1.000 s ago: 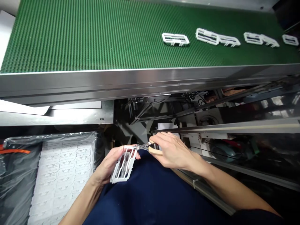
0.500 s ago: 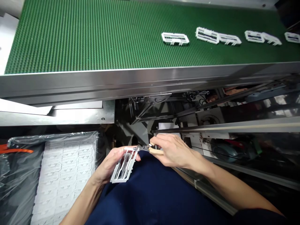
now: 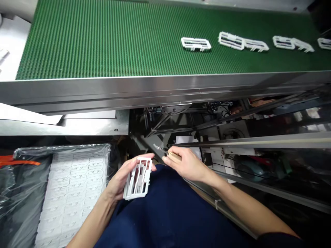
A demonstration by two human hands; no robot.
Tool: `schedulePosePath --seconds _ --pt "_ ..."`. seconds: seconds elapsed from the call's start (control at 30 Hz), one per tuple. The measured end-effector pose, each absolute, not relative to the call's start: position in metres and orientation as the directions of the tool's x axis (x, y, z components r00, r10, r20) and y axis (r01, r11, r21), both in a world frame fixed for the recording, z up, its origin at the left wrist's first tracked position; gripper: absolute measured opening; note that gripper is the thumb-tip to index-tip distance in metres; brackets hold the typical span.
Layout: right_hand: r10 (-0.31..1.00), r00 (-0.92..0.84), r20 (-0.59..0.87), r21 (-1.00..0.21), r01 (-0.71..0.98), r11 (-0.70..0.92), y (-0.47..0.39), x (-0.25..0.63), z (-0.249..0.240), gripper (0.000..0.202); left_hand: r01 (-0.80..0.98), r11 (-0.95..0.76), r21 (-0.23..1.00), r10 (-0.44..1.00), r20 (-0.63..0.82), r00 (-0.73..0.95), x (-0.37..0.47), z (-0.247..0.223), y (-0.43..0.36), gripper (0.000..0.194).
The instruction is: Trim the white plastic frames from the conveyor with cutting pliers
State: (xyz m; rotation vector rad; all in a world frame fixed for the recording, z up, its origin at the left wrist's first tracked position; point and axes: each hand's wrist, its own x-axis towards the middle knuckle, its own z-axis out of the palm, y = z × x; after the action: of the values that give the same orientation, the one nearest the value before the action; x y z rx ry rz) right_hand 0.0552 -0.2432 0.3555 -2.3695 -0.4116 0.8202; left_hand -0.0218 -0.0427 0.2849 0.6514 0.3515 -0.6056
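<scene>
My left hand (image 3: 119, 181) is closed around white slotted plastic frames (image 3: 142, 192), which look stacked, in front of my dark blue clothing. Fingertips show behind their upper edge. In my right hand (image 3: 190, 165) is a pair of nippers with pale handles (image 3: 174, 157); its metal jaws (image 3: 158, 148) are blurred and point up and left, apart from the frames. More white plastic frames (image 3: 196, 44) of a like kind lie on the green ribbed conveyor belt (image 3: 98, 41), some touching in pairs.
A metal rail (image 3: 155, 90) edges the belt. At lower left, a plastic-lined box holds rows of white parts (image 3: 73, 186), with an orange strip (image 3: 23, 162) beside it. Paper sheets (image 3: 31, 113) lie on a metal shelf. Metal bars (image 3: 271, 140) and machinery stand at right.
The nippers have come away from the top corner of the frames and moved up. My left hand has turned the frames to face the camera more. The view has shifted slightly.
</scene>
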Motion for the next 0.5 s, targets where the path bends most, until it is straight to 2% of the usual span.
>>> schedulePosePath --seconds 0.07,0.13,0.23,0.3,0.4,0.5 --pt "0.378 0.797 -0.471 -0.669 -0.044 -0.742 -0.235 0.048 0.351 0.034 0.600 0.665 0.446 -0.342 -0.532 0.775 -0.018 0.285 -0.045 0.037" --pt "0.362 0.792 -0.492 -0.708 -0.121 -0.696 -0.226 0.039 0.347 0.035 0.572 0.650 0.501 -0.243 -0.576 0.781 -0.011 0.285 -0.050 0.027" --pt "0.385 0.787 -0.482 -0.740 -0.130 -0.659 -0.215 0.028 0.342 0.030 0.538 0.532 0.654 -0.084 -0.591 0.802 -0.001 0.285 -0.054 0.022" --pt "0.368 0.814 -0.450 -0.766 -0.140 -0.627 -0.213 0.028 0.337 0.022 0.534 0.460 0.709 -0.038 -0.586 0.810 0.004 0.287 -0.054 0.024" --pt "0.385 0.796 -0.467 -0.855 -0.297 -0.425 -0.221 0.034 0.326 0.018 0.574 0.449 0.685 -0.076 -0.611 0.788 0.009 0.291 -0.049 0.026" --pt "0.485 0.714 -0.504 -0.856 -0.487 -0.174 -0.231 0.041 0.317 0.023 0.600 0.465 0.651 -0.088 -0.640 0.763 0.010 0.292 -0.044 0.026"
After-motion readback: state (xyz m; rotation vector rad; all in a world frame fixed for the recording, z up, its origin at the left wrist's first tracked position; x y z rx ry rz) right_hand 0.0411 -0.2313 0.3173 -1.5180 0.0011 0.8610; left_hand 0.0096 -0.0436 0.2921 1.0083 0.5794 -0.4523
